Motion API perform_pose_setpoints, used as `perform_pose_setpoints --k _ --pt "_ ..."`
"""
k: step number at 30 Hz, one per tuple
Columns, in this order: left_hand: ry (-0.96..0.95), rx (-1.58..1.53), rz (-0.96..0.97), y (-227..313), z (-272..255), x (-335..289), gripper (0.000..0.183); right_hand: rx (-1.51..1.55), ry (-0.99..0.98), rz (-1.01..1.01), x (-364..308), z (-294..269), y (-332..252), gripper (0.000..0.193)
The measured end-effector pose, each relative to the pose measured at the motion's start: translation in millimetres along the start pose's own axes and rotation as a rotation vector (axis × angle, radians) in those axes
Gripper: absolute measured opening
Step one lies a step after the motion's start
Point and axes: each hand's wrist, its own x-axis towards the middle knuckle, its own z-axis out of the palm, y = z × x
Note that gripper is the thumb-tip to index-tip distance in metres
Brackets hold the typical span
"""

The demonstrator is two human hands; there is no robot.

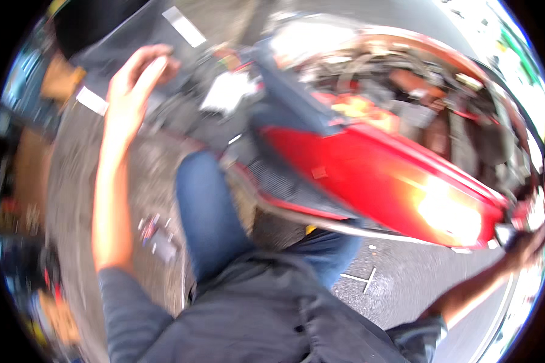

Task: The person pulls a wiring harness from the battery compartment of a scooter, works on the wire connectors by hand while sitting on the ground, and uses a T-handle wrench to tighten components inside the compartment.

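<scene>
A red motor scooter lies across the view from the centre to the right, its upper side uncovered so that parts inside show. My left hand is raised at the upper left, near a dark panel of the scooter's front. Its fingers are loosely bent, the thumb stands apart, and I see nothing in it. At the far right, my right hand reaches the scooter's tail end, beside a red and clear lamp. Blur and the picture's rim hide what its fingers do.
A T-shaped metal tool lies on the grey ground below the scooter. Small parts lie on the floor beside my left forearm. Blurred boxes and gear line the left edge. A ribbed black footboard lies before my knees.
</scene>
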Motion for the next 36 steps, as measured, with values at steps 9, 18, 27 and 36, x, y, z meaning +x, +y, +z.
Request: perform_pose_setpoints --k 9,18,27,36 --pt "-0.508 -0.025 0.529 120.3 148.7 59.1 0.019 -0.088 -0.536 0.062 7.7 -8.1 -37.5 0.028" --pt "-0.553 0.034 0.464 53.9 143.8 80.0 0.021 0.042 -0.370 0.269 -14.1 -21.8 -14.8 0.030" --pt "-0.328 0.068 0.645 3.4 163.5 65.8 0.037 0.288 -0.561 -0.051 -4.2 -66.6 39.2 0.015" --pt "-0.435 0.111 0.442 20.0 156.8 76.6 0.036 0.277 -0.479 -0.044 -9.2 -58.0 36.1 0.021"
